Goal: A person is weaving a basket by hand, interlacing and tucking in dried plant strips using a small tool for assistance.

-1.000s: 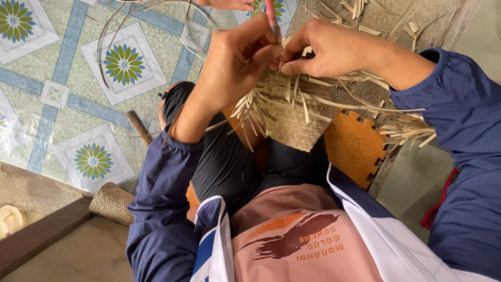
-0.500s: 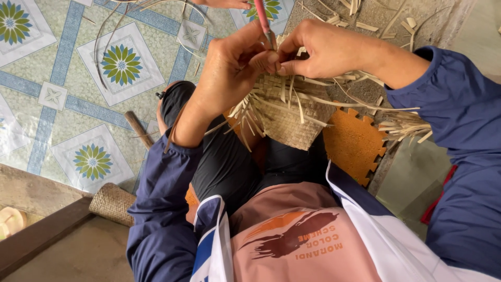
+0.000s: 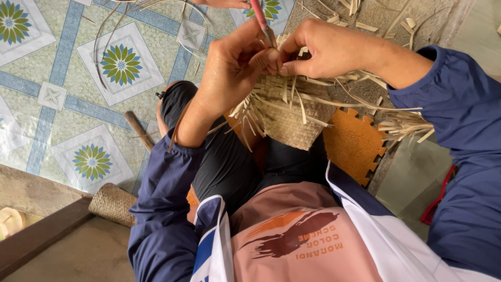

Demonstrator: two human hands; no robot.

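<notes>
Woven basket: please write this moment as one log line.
left hand: pinching strips | right hand: pinching strips beside it | woven basket: unfinished, on lap | pink-handled tool: between hands | orange foam mat: under basket

I'm looking at a pale straw-tan woven basket point(image 3: 292, 122) with a fine criss-cross weave, its loose strips point(image 3: 402, 125) showing the same straw colour. A reddish-pink tool handle point(image 3: 259, 14) is sticking up above it. An orange foam mat point(image 3: 355, 143) with a toothed edge is lying on grey ground. The floor covering point(image 3: 57, 68) is showing blue bands, white squares and green-and-yellow flower medallions. My sleeves point(image 3: 464, 151) are showing navy blue.
</notes>
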